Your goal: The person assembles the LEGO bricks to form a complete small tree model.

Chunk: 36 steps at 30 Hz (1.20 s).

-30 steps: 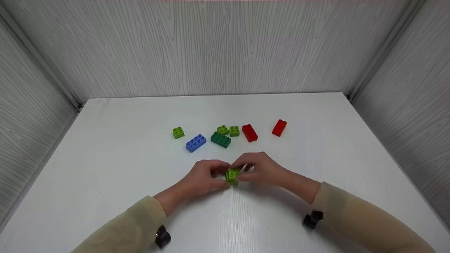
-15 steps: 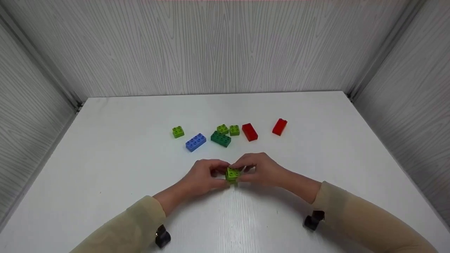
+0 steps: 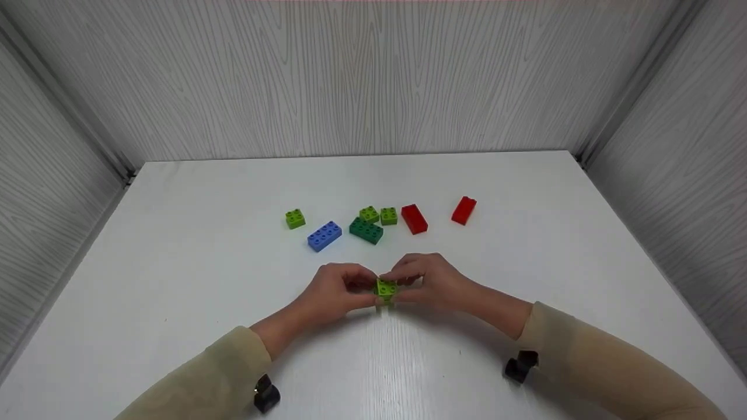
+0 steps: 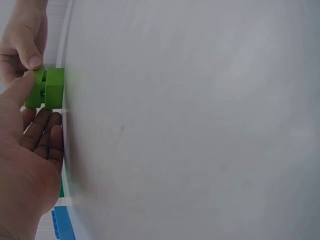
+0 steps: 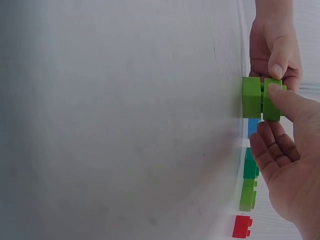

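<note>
Two light green square bricks stand stacked in front of me in the head view. The upper brick (image 5: 272, 102) sits over the lower brick (image 5: 251, 97), and both wrist views show a narrow gap with studs between them. My right hand (image 3: 439, 282) pinches the upper brick between thumb and fingers. From the other side my left hand (image 3: 332, 295) holds the upper brick, its thumb against it in the left wrist view. The lower brick rests on the table. Both hands' fingertips behind the bricks are partly hidden.
Beyond the hands on the white table (image 3: 204, 245) lie a blue brick (image 3: 324, 236), a dark green brick (image 3: 366, 231), two red bricks, one nearer (image 3: 414, 219) and one farther right (image 3: 464, 210), and several light green bricks, one apart at left (image 3: 295, 219). Panels enclose the table.
The upper green brick has turned and shifted slightly left over the lower one. My left hand has moved a little, its thumb now at the brick. The other bricks stay put.
</note>
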Available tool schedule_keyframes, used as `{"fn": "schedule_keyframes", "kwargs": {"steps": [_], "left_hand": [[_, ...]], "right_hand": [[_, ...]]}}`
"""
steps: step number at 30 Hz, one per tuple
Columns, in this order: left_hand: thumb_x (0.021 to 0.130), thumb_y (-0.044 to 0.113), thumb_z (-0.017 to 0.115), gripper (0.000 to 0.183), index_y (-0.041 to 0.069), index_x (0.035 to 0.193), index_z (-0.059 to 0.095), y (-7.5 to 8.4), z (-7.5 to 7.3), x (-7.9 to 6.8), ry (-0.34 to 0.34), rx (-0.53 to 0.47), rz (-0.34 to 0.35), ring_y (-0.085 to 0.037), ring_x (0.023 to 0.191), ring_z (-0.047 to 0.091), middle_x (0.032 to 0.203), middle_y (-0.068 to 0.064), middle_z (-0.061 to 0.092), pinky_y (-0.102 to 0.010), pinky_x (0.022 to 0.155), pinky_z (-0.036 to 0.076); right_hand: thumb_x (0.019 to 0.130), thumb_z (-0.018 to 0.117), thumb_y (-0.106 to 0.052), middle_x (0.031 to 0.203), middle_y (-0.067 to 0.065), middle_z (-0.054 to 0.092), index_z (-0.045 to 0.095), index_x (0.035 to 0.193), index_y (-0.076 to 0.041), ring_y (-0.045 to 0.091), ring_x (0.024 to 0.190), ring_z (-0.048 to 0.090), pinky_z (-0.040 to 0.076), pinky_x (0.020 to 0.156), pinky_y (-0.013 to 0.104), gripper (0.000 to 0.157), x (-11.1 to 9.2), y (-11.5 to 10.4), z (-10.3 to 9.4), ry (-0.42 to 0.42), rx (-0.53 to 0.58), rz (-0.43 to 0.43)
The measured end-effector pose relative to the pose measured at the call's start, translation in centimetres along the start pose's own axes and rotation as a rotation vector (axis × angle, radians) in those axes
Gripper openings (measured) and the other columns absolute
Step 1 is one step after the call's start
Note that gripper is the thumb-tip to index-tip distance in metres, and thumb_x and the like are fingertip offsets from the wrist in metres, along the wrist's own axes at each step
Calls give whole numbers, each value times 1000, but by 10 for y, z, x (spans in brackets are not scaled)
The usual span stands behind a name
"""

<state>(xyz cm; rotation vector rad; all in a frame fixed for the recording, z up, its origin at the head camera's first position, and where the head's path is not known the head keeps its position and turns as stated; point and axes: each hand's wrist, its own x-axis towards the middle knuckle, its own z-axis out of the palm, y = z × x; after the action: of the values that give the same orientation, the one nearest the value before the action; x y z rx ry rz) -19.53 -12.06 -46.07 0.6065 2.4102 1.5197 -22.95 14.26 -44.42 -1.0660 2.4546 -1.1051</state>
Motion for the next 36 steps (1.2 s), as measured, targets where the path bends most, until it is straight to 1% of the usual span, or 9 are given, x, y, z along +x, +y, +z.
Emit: {"fn": "schedule_keyframes", "kwargs": {"steps": [6,10,13,17,19,28,32,36], "left_hand": [[94,34,84,27,25,119,79,-1,1,2,8,-14,8,-14,104,70,111,11,77,-35,98,57],[94,33,84,26,25,118,79,-1,2,1,13,-17,9,-14,103,70,110,11,76,-34,96,57],[94,33,84,27,25,119,78,0,3,0,13,-29,12,-13,104,70,112,10,76,-34,97,57],[95,32,84,29,25,121,77,2,2,-2,10,-42,14,-12,105,71,113,10,76,-34,99,57],[95,32,83,28,25,121,78,3,1,-2,8,-37,11,-12,105,71,112,10,77,-33,99,57],[96,32,82,23,25,117,80,1,1,-3,-1,-37,6,-12,104,72,110,11,78,-35,99,57],[95,34,83,23,27,117,81,2,2,-3,-6,-40,5,-12,104,72,109,12,78,-35,99,56],[96,33,83,22,27,117,81,2,3,-4,-11,-34,6,-13,104,71,109,12,78,-36,100,56]], "right_hand": [[91,87,-27,112,-18,71,77,133,-31,9,103,67,60,89,33,43,-2,1,0,-1,3,-9],[92,87,-28,114,-19,73,76,134,-25,8,102,68,60,91,32,44,-3,4,1,1,35,21],[92,86,-28,115,-19,73,76,132,-23,7,101,69,59,93,30,42,-4,4,2,8,70,42],[92,86,-29,115,-19,73,77,129,-27,6,102,70,59,93,30,38,-3,3,2,10,99,57],[92,86,-28,115,-18,73,77,129,-27,6,102,69,59,94,30,38,-3,2,3,8,108,63],[94,85,-24,114,-14,76,78,128,-24,10,100,71,59,92,30,35,-4,2,3,-7,141,72],[94,84,-21,114,-12,77,78,129,-20,11,101,72,60,91,30,35,-6,3,4,-10,150,59],[94,84,-22,114,-14,77,78,129,-22,11,101,72,60,91,29,35,-8,3,4,-14,150,57]]}}
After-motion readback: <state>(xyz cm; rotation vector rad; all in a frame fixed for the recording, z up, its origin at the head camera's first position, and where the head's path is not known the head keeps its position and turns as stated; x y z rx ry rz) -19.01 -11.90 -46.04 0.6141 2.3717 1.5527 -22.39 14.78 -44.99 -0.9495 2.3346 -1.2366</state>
